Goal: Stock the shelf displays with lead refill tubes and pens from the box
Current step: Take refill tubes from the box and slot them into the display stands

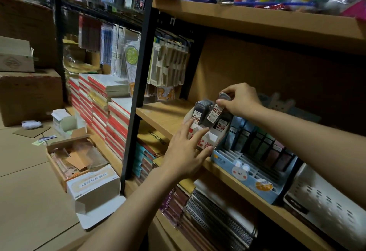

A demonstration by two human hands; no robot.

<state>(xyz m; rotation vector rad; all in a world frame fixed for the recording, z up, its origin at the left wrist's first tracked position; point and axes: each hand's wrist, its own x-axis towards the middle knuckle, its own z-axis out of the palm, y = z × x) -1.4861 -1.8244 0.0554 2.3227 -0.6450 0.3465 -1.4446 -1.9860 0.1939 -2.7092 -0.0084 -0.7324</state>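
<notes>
Running across the frame, the wooden shelf (158, 116) sets the working height: its front edge carries the displays, so both arms reach up and in from below. Next in size, the blue pen display (245, 173) with the rabbit face sits at the shelf's front, its slotted tiers stepped so that pens would stand visible one row behind another; dark pens or pouches stand in its back rows (which of the two I cannot tell). Just to its left, touching or nearly so, stands the white lead display box (206, 137), tilted back so the tubes lean and show their labels.

Steadying that box, the left hand (186, 151) lies open against its front, fingers spread and fairly straight, probably to stop the light carton sliding backward while a tube goes in. Above it the right hand (240, 98) pinches the top of one lead refill tube (214, 111) between thumb and fingertips, gripping near the cap so the lower end stays free to find its slot in the middle column. Down on the floor, an open supply box (73, 157) lies well apart from the shelf.
</notes>
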